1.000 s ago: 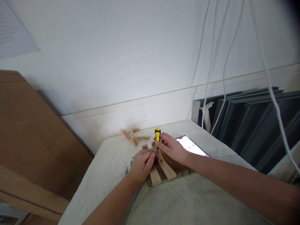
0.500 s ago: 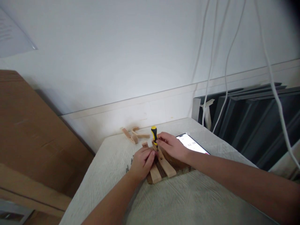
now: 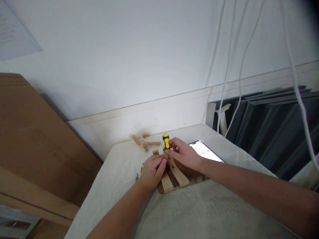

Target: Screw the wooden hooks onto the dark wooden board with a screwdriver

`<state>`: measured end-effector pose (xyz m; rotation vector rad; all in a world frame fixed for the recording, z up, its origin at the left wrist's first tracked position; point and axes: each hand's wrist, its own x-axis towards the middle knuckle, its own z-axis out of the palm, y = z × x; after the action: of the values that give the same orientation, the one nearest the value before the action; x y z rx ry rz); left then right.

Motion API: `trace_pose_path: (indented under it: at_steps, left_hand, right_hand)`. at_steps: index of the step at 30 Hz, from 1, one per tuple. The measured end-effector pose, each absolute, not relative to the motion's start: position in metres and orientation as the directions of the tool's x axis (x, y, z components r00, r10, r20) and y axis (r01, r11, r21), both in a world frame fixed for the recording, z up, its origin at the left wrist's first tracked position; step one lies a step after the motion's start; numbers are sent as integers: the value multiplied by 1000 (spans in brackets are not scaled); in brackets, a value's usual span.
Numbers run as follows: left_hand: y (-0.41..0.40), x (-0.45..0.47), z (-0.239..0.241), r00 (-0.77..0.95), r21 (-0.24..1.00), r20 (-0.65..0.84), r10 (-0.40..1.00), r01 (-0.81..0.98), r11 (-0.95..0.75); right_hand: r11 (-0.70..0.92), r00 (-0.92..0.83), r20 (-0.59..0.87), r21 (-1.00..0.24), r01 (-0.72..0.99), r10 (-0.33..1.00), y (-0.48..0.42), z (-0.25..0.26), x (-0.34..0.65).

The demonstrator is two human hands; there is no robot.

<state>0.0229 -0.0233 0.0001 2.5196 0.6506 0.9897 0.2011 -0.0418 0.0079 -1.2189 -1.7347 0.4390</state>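
My right hand (image 3: 183,154) is closed, thumb and fingers pinching the lower part of a yellow and black screwdriver (image 3: 165,140). The tool stands nearly upright over a pale wooden piece (image 3: 179,175) with dark holes; its tip is hard to make out. Curled over a second pale wooden piece (image 3: 167,184), my left hand (image 3: 152,170) has its thumb and fingertips pressed together beside the holed piece. Both pieces lie on a dark brown board (image 3: 160,190), partly covered by my hands.
Two curved wooden pieces, a hook (image 3: 151,142) and another (image 3: 139,143), lie near the wall. Small screws (image 3: 137,177) are left of my left hand. A phone (image 3: 206,152) lies right. White cables (image 3: 228,73) hang by dark panels (image 3: 264,122); a cardboard box (image 3: 37,139) stands left.
The screwdriver handle has turned, with more of its yellow side facing me, and my right fingers have shifted on it. My left hand stays in place. The view has moved slightly.
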Motion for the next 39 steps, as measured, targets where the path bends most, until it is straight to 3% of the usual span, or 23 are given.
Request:
trace_pose_path:
  at_steps: [9,17,23,33,39]
  left_hand:
    - [-24,23,1,649,473,538,538,296,-830]
    - [-24,23,1,652,482,536,537,287,-828]
    - [-23,23,0,650,484,526,549,302,-821]
    - [-24,23,0,655,476,524,545,306,-825]
    - [-23,23,1,659,489,517,547,297,-820]
  right_hand:
    - [487,-87,527,-694,530,846,-39,7,203]
    - [377,-13,436,-762,527,900,-39,6,201]
    - [521,-80,557,-703,483,826,-39,6,204]
    - [451,-10,498,-777,439,867,-37,3,202]
    - [519,-65,560,-709,478,826,-37,4,203]
